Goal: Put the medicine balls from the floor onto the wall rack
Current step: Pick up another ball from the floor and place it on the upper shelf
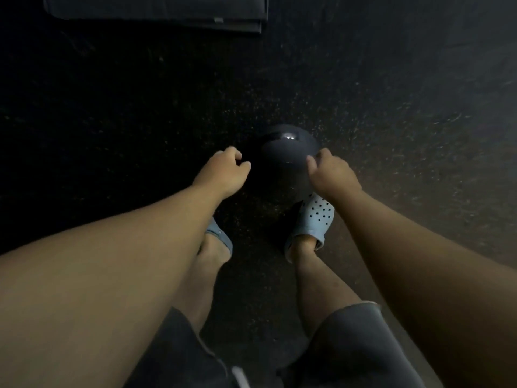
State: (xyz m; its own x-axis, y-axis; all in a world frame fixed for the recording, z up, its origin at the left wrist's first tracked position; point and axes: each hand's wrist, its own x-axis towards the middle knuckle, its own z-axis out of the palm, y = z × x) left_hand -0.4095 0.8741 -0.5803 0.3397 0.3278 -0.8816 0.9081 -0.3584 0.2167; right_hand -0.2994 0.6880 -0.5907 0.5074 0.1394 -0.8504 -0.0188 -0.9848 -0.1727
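A dark, shiny medicine ball point(285, 155) rests on the black speckled floor just ahead of my feet. My right hand point(333, 172) lies against the ball's right side, fingers curled over its edge. My left hand point(223, 172) hovers a little to the left of the ball, fingers loosely curled and apart, with a small gap between it and the ball. The wall rack is out of view.
A dark padded mat or bench point(156, 12) lies at the top left. My feet in pale blue clogs point(313, 219) stand right behind the ball. The rubber floor point(405, 107) spreads out on all sides.
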